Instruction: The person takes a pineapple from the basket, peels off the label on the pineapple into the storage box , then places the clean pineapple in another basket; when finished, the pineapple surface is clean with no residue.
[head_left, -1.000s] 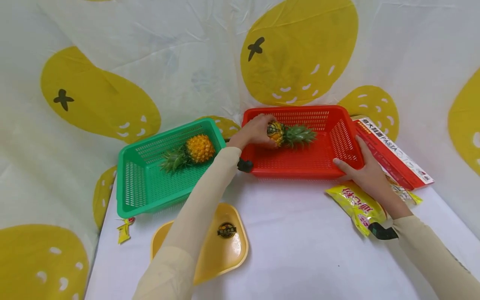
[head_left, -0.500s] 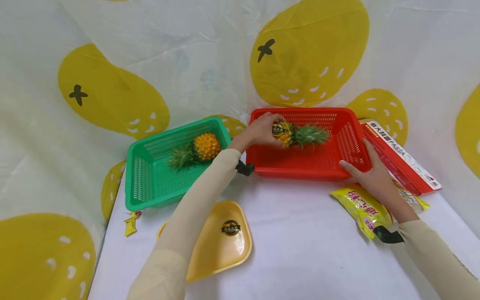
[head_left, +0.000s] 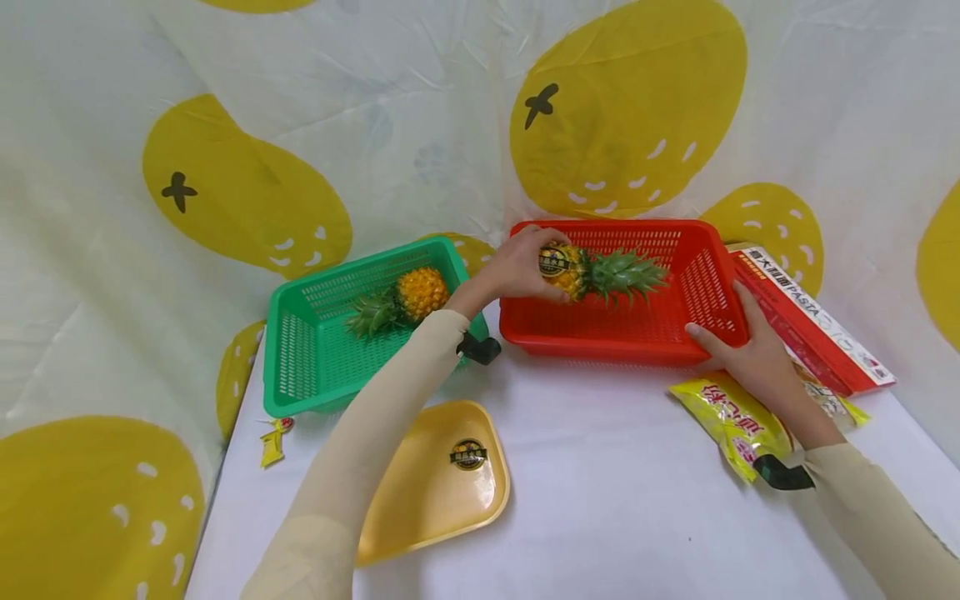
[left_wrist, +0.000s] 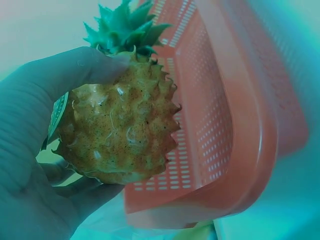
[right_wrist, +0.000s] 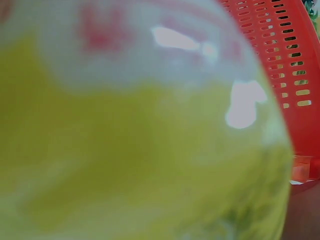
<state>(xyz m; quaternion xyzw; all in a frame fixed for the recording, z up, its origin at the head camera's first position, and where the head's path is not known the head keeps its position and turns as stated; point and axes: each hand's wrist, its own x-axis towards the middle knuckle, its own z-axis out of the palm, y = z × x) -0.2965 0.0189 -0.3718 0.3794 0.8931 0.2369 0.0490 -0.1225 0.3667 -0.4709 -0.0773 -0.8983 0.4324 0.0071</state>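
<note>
Our left arm reaches forward and to the right, sleeve down to the wrist, with a black wrist mount beneath it. Our left hand (head_left: 517, 267) is lifted, fingers and thumb curled round what it grips; the thumb (left_wrist: 75, 67) wraps over the top. Our right arm stretches forward from the lower right, also sleeved. Our right hand (head_left: 750, 354) lies low, fingers straight and pressed flat, thumb spread leftward.

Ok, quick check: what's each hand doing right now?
Left hand: closed around the pineapple over the red basket.
Right hand: open, fingers resting straight against the red basket's corner.
</note>
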